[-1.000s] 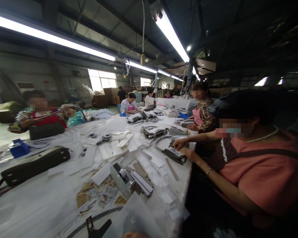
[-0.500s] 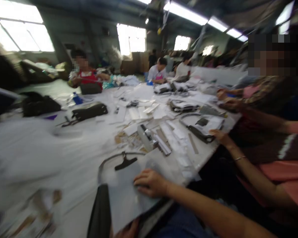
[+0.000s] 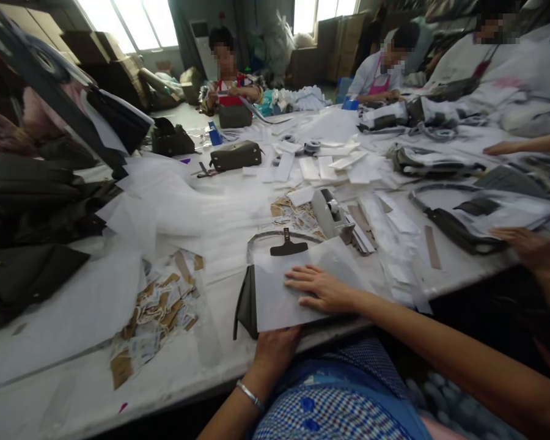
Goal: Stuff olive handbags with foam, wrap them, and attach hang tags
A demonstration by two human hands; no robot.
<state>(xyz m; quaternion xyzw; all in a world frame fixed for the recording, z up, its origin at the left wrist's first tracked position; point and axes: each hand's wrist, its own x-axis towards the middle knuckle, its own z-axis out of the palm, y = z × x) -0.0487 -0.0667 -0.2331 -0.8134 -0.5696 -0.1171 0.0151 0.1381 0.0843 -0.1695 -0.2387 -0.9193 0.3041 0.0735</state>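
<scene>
A dark olive handbag (image 3: 246, 300) lies flat at the near edge of the white table (image 3: 73, 379), covered by a sheet of white paper (image 3: 279, 293). Its curved handle (image 3: 275, 235) and a black tab (image 3: 288, 247) stick out beyond the paper. My right hand (image 3: 323, 288) lies flat on the paper with the fingers stretched out. My left hand (image 3: 275, 347) grips the near edge of the bag and paper, fingers tucked underneath.
A tape dispenser (image 3: 330, 217), paper strips (image 3: 321, 166) and loose tags (image 3: 158, 305) lie about. Stacked dark bags (image 3: 36, 201) stand at the left. A neighbour's hand (image 3: 527, 244) touches another bag (image 3: 458, 229) at the right. Other people work along the far side.
The view has swung down and left from the room onto the bag before me. My right hand now lies spread on the paper and my left hand shows at the bag's near edge.
</scene>
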